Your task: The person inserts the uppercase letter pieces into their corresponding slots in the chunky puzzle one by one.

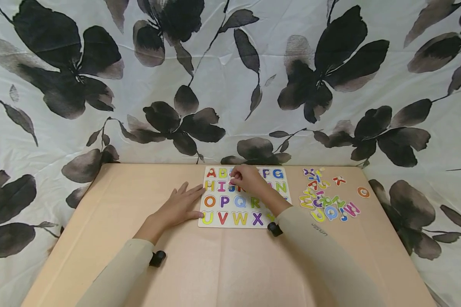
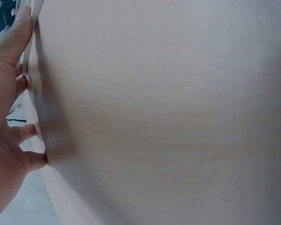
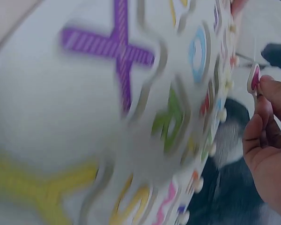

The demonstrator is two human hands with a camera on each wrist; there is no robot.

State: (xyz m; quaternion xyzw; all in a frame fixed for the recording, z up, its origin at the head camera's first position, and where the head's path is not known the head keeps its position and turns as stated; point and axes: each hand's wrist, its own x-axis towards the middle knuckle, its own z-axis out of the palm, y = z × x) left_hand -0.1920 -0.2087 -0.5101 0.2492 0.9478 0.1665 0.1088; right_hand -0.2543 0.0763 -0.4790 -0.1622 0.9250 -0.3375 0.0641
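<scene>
A white alphabet puzzle board [image 1: 230, 226] with coloured letters lies near the far edge of the table. In the right wrist view my right hand [image 3: 271, 117] pinches a small white-edged letter piece [image 3: 254, 78] with a pinkish-red face between thumb and finger; which letter it is, I cannot tell. From the head view, the right hand [image 1: 250, 182] is over the upper middle rows, covering several letters. My left hand [image 1: 178, 207] rests at the board's left edge, fingers spread and thumb near the U. In the left wrist view the thumb [image 2: 14, 40] touches the board's edge.
Loose letter pieces lie heaped right of the board, among them a pink M-like piece [image 1: 352, 209]. A red K [image 1: 339, 181] and an orange O [image 1: 359, 192] lie apart from the heap. Behind the tan table [image 1: 184, 273] hangs a floral cloth [image 1: 246, 123].
</scene>
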